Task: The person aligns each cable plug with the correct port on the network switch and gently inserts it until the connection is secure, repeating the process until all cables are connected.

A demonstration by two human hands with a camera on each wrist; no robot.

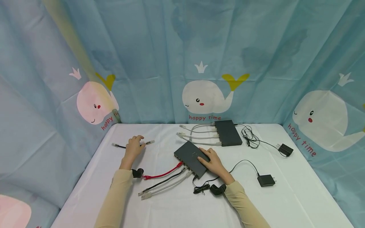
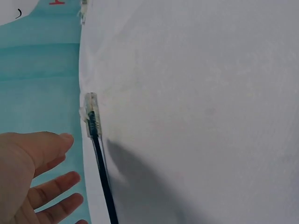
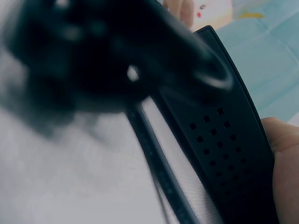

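Note:
My right hand (image 1: 212,161) grips the right edge of a black network switch (image 1: 190,156), thumb on its top face. In the right wrist view the vented side of the switch (image 3: 217,149) shows beside the hand (image 3: 287,172). Red (image 1: 163,174), black (image 1: 163,181) and grey (image 1: 171,186) network cables run from its front ports. Over a short loose black network cable (image 1: 121,146) hovers my left hand (image 1: 133,148), fingers spread and loosely bent. The left wrist view shows a clear plug (image 2: 92,114) on that cable, apart from the fingertips.
A second black switch (image 1: 228,133) with several grey cables (image 1: 203,136) lies at the back. Its lead runs to a power adapter (image 1: 285,150). Another adapter (image 1: 266,180) lies at the right, its cord (image 1: 248,160) passing under my right wrist to a tied bundle (image 1: 201,189).

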